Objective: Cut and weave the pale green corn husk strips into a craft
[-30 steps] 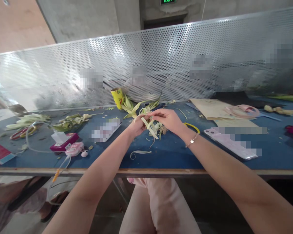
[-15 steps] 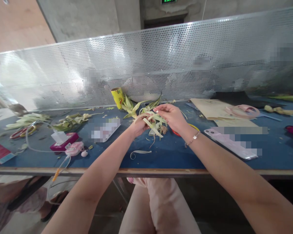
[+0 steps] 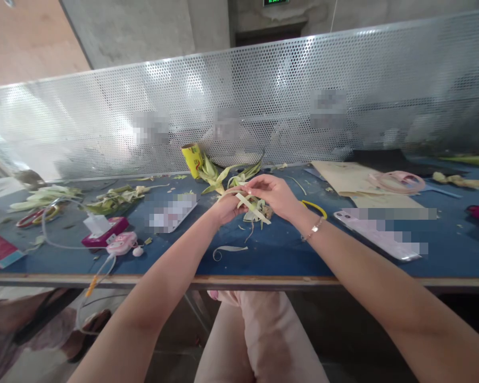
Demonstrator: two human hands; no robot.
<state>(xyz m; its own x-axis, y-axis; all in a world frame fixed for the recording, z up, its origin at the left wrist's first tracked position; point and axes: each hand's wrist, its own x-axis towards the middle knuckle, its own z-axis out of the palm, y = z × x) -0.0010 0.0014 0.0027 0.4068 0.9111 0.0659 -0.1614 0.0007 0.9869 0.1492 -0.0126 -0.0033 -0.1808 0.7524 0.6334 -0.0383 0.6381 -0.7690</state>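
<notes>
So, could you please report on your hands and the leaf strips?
Left hand holding leaf strips. Right hand at them, pinch unclear. Loose curled strip on table; yellow loop partly hidden by right wrist.

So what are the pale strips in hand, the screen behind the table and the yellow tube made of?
Pale strips: probably plant leaf or husk, matte and ribbon-like. Screen: apparently metal, shiny grey, punched with round holes. Yellow tube: perhaps cardboard with printing, judging by its brownish rim; possibly plastic.
</notes>
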